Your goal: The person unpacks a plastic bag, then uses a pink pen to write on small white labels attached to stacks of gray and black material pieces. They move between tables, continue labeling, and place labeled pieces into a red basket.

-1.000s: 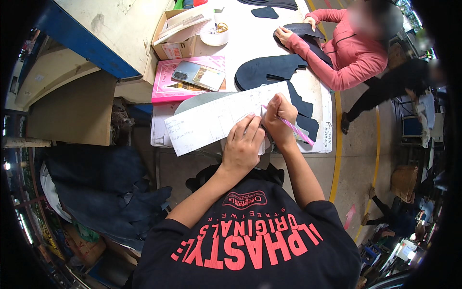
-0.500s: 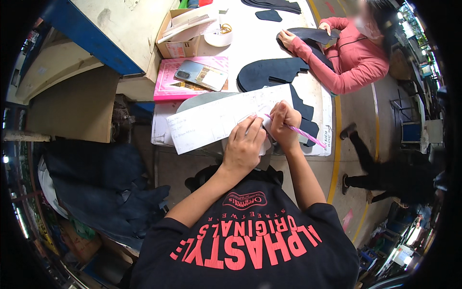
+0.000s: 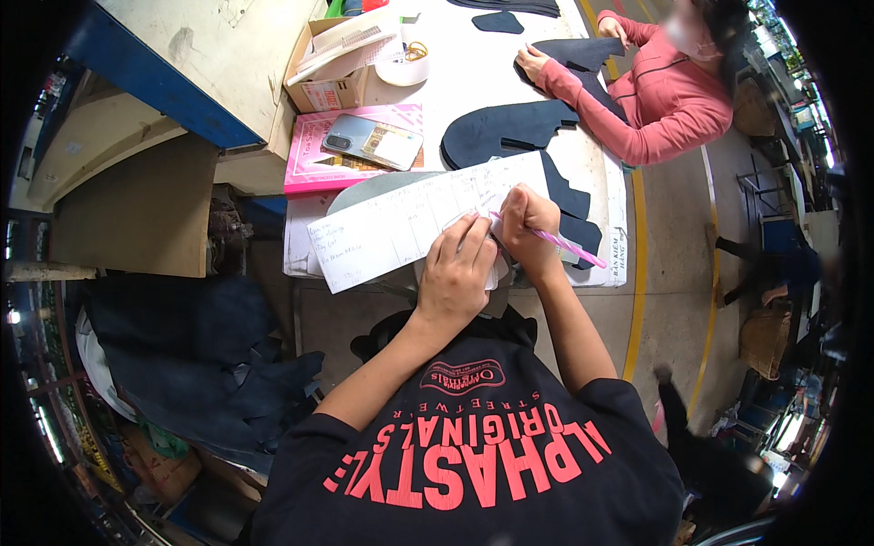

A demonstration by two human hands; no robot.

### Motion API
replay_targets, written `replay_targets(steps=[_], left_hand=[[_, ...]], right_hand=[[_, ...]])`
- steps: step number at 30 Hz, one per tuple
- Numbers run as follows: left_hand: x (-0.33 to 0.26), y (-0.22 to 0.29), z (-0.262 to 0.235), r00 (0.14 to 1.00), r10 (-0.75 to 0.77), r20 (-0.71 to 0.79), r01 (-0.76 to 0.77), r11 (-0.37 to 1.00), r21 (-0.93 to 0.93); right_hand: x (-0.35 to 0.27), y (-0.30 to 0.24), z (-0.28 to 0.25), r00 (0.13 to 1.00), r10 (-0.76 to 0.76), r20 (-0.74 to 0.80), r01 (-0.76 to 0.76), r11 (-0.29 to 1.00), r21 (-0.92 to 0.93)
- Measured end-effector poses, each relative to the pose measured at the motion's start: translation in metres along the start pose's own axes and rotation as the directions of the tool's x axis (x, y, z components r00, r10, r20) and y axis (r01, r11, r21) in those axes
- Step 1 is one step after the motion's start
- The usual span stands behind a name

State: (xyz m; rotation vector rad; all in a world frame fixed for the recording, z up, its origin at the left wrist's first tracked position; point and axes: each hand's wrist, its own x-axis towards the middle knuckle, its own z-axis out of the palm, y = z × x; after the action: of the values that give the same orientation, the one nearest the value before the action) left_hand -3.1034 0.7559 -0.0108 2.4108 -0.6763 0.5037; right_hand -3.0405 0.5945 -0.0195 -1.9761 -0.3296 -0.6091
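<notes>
A white sheet of paper with handwriting (image 3: 373,238) lies slantwise across the near edge of the table. My left hand (image 3: 452,271) rests on its lower edge, fingers stretched forward and pressing it down. Closed around a pink-and-white striped pen (image 3: 574,248), my right hand (image 3: 532,224) sits at the sheet's right part, the pen tip near the paper by my left fingertips. Some white material shows below the left fingers; its kind is hidden. Just beyond the paper lie dark flat cut pieces (image 3: 505,129).
On the table are a phone (image 3: 373,141) on a pink box (image 3: 305,146), a cardboard box of papers (image 3: 332,91) and a tape roll (image 3: 414,52). Across from me a person in a pink jacket (image 3: 669,100) handles dark pieces. Dark material (image 3: 182,355) is heaped at left.
The pen and right hand have shifted slightly on the paper, while my left hand stays on it. Across the table the person's dark piece has moved. In the aisle, dark-clothed figures have changed position.
</notes>
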Motion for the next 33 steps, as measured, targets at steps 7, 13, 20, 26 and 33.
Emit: replay_targets(steps=[7,13,20,26,33], left_hand=[[0.0001,0.0004,-0.0007,1.0,-0.002,0.009,0.002,1.0,0.008],[0.0,-0.0005,-0.001,1.0,0.003,0.011,-0.003,1.0,-0.006],[-0.0001,-0.0005,-0.0017,1.0,0.002,0.017,-0.002,1.0,-0.008],[0.0012,0.0001,-0.0018,1.0,0.003,0.007,-0.002,1.0,-0.011],[0.001,-0.0009,-0.0024,1.0,0.005,0.014,-0.005,1.0,-0.005]], right_hand=[[0.0006,-0.0008,0.0006,1.0,0.006,-0.021,-0.007,1.0,-0.03],[0.0008,-0.0012,0.0002,1.0,-0.002,-0.029,0.002,1.0,-0.022],[0.0014,-0.0022,0.0005,0.999,0.016,-0.041,-0.018,0.999,-0.039],[0.0016,-0.0027,0.0011,0.998,0.002,-0.064,-0.003,1.0,-0.027],[0.0018,-0.0033,0.0014,0.998,0.018,-0.064,-0.021,0.999,-0.046]])
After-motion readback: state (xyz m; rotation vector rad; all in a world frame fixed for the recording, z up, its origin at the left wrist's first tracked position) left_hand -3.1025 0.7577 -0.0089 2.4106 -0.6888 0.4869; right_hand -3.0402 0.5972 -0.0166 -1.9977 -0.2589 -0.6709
